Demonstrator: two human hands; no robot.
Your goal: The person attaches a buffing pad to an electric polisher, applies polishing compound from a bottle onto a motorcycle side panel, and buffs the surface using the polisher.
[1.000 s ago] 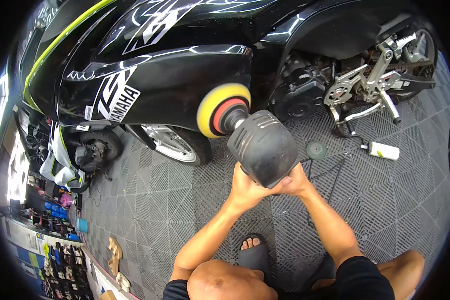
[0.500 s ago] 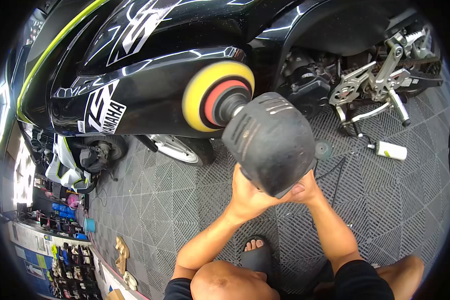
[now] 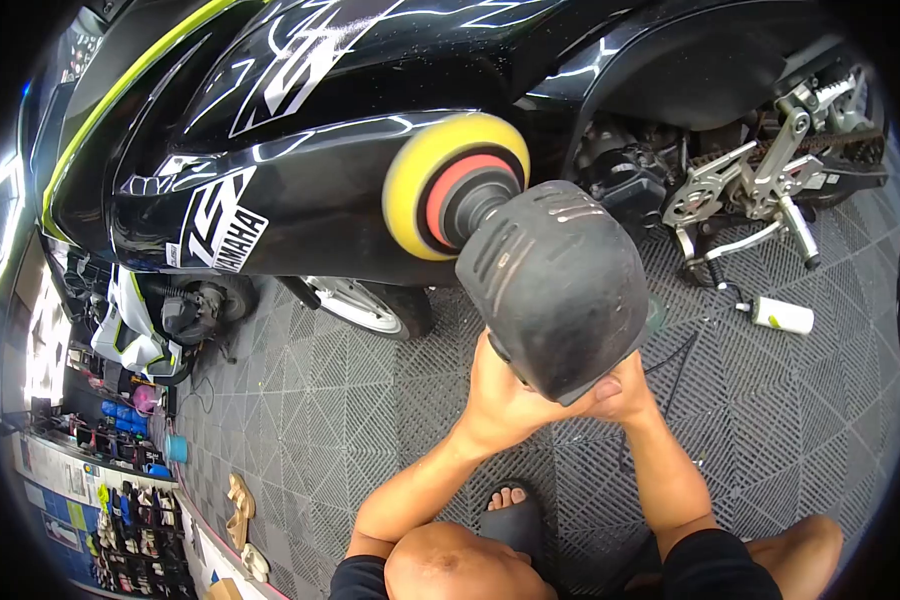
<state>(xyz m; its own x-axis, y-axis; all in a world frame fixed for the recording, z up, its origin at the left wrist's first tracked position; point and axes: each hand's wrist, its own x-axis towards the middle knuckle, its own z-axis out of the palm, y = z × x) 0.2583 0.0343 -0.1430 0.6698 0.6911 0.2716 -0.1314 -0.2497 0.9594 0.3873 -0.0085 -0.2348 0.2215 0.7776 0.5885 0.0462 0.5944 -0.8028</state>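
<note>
Both of my hands are wrapped round a black polisher [image 3: 565, 285], whose body hides most of my fingers. My left hand [image 3: 510, 395] grips it from the left underside. On the right underside, my right hand [image 3: 620, 390] is closed on it, thumb showing. At the polisher's far end, a yellow foam pad [image 3: 410, 190] with a red and black backing is against or very near the glossy black side panel [image 3: 340, 185] of a motorcycle. White lettering, including a YAMAHA sticker [image 3: 238, 238], lies left of the pad.
Right of the motorcycle's engine [image 3: 625, 165] are silver foot-peg brackets [image 3: 710, 185]. A white bottle [image 3: 782, 315] lies on the grey tiled floor [image 3: 310, 430], near a dark cord [image 3: 670, 365]. A second motorcycle [image 3: 135, 320] stands at left, with sandals [image 3: 238, 510] below it.
The polisher and both hands have shifted slightly right in view, and the motorcycle panel has also moved a little right. The yellow pad's edge looks sharper now.
</note>
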